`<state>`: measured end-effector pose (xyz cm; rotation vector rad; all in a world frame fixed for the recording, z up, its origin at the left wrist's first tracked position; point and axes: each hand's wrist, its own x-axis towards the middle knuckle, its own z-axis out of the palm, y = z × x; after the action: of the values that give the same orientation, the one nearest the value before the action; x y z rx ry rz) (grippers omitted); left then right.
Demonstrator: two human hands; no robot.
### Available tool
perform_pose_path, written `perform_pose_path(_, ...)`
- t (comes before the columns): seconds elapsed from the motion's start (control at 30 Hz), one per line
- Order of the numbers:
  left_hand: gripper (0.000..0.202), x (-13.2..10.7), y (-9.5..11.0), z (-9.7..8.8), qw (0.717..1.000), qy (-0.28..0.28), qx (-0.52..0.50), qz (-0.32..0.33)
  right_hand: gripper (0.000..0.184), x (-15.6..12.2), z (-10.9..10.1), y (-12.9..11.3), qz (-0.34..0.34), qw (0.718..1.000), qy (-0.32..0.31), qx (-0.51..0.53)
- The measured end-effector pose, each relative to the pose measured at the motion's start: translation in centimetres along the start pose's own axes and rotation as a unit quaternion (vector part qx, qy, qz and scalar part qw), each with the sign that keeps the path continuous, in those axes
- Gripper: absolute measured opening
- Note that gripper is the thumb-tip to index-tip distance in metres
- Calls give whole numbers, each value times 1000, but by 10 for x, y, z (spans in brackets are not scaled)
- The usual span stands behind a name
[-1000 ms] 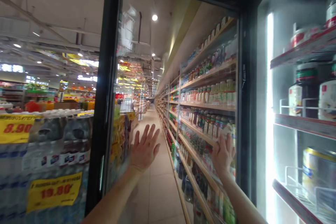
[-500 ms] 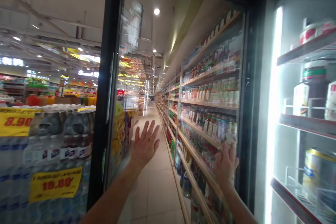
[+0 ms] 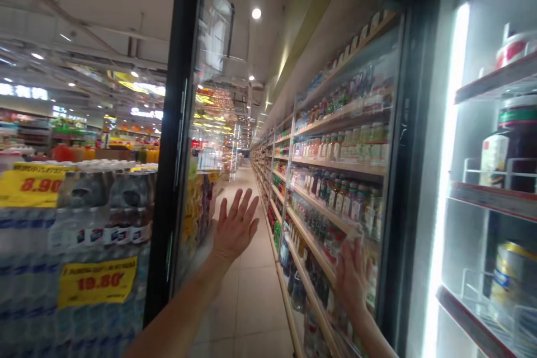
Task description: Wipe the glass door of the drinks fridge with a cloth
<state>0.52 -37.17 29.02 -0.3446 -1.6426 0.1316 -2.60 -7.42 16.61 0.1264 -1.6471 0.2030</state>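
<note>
A glass cooler door (image 3: 400, 179) with a black frame stands swung out in front of me. My left hand (image 3: 235, 226) is raised against the glass pane, palm forward, with its fingers spread. On the pane's lower right, my right hand (image 3: 353, 277) has its fingers stretched upward and fairly close together. A pale, blurred patch shows at the right fingertips; I cannot tell whether it is a thin cloth or a reflection. Through the glass I see shelves of bottled drinks (image 3: 339, 198) along an aisle.
The lit cooler (image 3: 474, 196) is at the right, with bottles and a can (image 3: 507, 277) on wire-fronted shelves. Stacked packs of bottled drinks (image 3: 104, 235) with yellow price signs (image 3: 98, 281) stand left of the door. A tiled floor (image 3: 251, 302) runs down the aisle.
My right hand has slid left and slightly down over the glass, its fingers straighter now. My left hand keeps its place on the pane. The view has shifted slightly left.
</note>
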Motion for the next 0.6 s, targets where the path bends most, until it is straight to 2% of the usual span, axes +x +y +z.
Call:
perform_pose_path(0.07,51,0,0,0,1000,-1,1,0,62,-9,1,-26,-76,996,-34,40)
perform_pose_path(0.13,49,0,-1,-1,1000,-2,5,4,62,-14,0,-49,-166,980,-70,89)
perform_pose_path(0.2,47,1,-1,-3,1000,-7,9,7,58,-14,0,-48,-197,972,-76,106)
perform_pose_path(0.23,46,2,0,-3,1000,-7,9,7,55,-10,0,-37,-171,978,-64,97)
perform_pose_path(0.27,45,2,0,-4,1000,-5,8,7,53,-4,0,-22,-113,990,-44,78)
perform_pose_path(0.3,44,2,1,-4,1000,-3,6,6,51,4,1,-6,-38,997,-24,55)
perform_pose_path(0.37,44,2,2,-4,1000,3,0,3,51,23,2,21,115,993,16,30)
perform_pose_path(0.4,45,2,2,-4,1000,7,-3,4,51,32,3,27,157,987,30,30)
perform_pose_path(0.43,46,2,2,-3,1000,11,-5,5,51,41,3,28,158,986,34,39)
perform_pose_path(0.47,47,2,2,-3,1000,14,-5,6,51,48,3,25,117,991,25,53)
perform_pose_path(0.57,51,2,0,-2,1000,19,-3,13,49,67,5,10,-93,990,-48,93)
perform_pose_path(0.6,52,2,-1,-2,1000,18,-3,13,48,73,6,10,-117,987,-60,95)
